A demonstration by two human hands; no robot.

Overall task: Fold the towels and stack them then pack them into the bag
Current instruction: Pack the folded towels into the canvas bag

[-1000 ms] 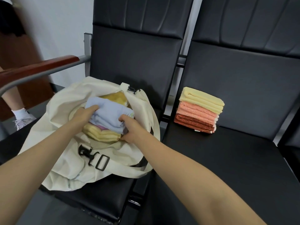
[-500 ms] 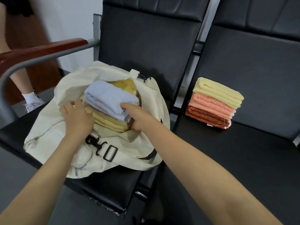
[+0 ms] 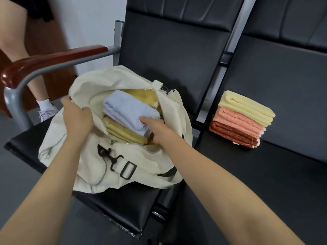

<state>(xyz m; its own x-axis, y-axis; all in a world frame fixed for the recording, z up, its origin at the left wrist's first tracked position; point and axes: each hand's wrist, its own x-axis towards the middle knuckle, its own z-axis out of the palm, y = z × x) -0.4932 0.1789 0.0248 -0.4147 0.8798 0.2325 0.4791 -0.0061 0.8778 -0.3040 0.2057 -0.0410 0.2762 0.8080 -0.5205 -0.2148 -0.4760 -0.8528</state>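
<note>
**Half packed: itemised record**

1. Change noted. One second before, both my hands were on the blue towel at the mouth of the bag. My left hand had since quit the towel and moved to the bag's left rim, and the mouth stood wider. Judgement: the first bundle was being seated, not yet sunk fully inside, and the widened mouth was meant to let it drop.

2. Left hand. Closed on the cream rim cloth, fingers curled over its edge, drawing it out toward the armrest.

3. Right hand. Kept its place inside the mouth at the bundle's near right corner. Thumb lay on top of the blue towel; fingers were hidden beneath the layers. It read as a grip on that towel.

4. Contents. Blue towel uppermost, yellow towels folded under it, a mustard towel behind. All were within the bag, which sat on the left seat.

5. Outstanding. The second stack, pale yellow over pink over rust, sat on the right seat, well apart from the bag, untouched.
</note>
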